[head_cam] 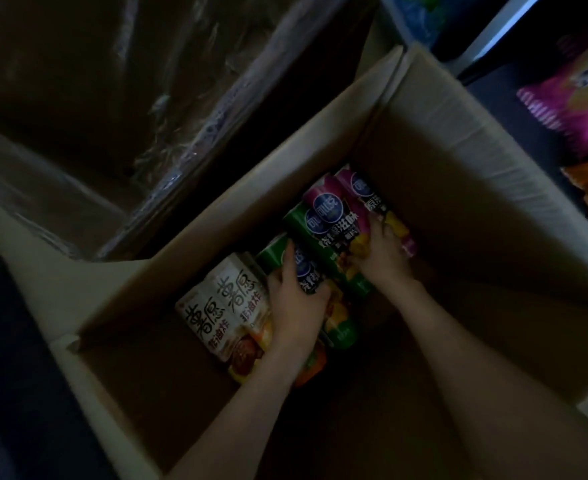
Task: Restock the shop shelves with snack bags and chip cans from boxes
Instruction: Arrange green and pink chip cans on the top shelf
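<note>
Head view: left hand (296,303) is wrapped round a green can (272,252), and right hand (384,252) looks clamped on a purple can (361,192). Both cans lie deep in the box (458,140).

Risks:
- Cans touch between the grips, so lifting could drag a neighbour.
- A one-handed hold could slip.
- White cans (223,306), touching outside the left grip, may roll.

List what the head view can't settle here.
Head view only:
- Whether the right hand grips or rests on the purple can: fingers blurred, dim.
- Label of the green can: covered by the gripping left hand.
- Rest of the pink snack bag: cut off by right edge.
- Floor of the box: dark, arms across it.
</note>
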The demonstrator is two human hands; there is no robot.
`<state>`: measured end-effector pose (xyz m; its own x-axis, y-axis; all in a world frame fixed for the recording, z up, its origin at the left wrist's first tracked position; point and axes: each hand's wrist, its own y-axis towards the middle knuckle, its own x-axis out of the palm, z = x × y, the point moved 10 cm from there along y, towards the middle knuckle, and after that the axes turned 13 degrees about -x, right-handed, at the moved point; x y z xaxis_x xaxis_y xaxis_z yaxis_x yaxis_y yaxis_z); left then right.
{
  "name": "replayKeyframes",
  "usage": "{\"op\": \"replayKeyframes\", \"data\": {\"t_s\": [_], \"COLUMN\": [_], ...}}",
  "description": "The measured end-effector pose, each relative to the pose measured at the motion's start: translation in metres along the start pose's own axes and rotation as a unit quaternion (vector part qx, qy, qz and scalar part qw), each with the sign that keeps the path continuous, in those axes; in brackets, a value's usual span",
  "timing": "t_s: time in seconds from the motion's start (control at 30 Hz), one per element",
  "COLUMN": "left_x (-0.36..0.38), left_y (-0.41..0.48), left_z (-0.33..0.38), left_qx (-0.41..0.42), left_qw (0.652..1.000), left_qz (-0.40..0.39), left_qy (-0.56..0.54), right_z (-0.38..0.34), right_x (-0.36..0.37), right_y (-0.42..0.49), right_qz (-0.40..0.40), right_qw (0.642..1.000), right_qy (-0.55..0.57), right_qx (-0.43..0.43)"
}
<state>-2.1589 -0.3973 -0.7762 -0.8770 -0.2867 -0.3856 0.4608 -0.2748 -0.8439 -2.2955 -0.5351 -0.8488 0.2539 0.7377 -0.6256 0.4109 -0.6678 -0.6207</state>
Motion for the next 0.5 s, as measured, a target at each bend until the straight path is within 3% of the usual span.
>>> {"op": "replayKeyframes", "data": {"t_s": [0.13,0.37,0.5], "left_x": [-0.013,-0.035,-0.043], "left_y": [0.003,-0.035,-0.075], "left_z": [-0.002,0.015,0.04], "left_qx": [0.018,-0.015,-0.043], "left_qw": [0.999,0.994,0.992], "left_qz": [-0.023,-0.097,-0.114], "left_qy": [-0.018,-0.056,-0.039], "right_z": [-0.002,-0.032,-0.061], "right_x": [-0.003,-0.049,-0.065], "right_y": [0.004,-0.06,-0.116], "right_qz": [-0.019,0.026,0.004], "right_qw": [1.0,0.988,0.974], "right_qy": [-0.023,0.147,0.22], "right_qx": [-0.002,0.031,0.046]}}
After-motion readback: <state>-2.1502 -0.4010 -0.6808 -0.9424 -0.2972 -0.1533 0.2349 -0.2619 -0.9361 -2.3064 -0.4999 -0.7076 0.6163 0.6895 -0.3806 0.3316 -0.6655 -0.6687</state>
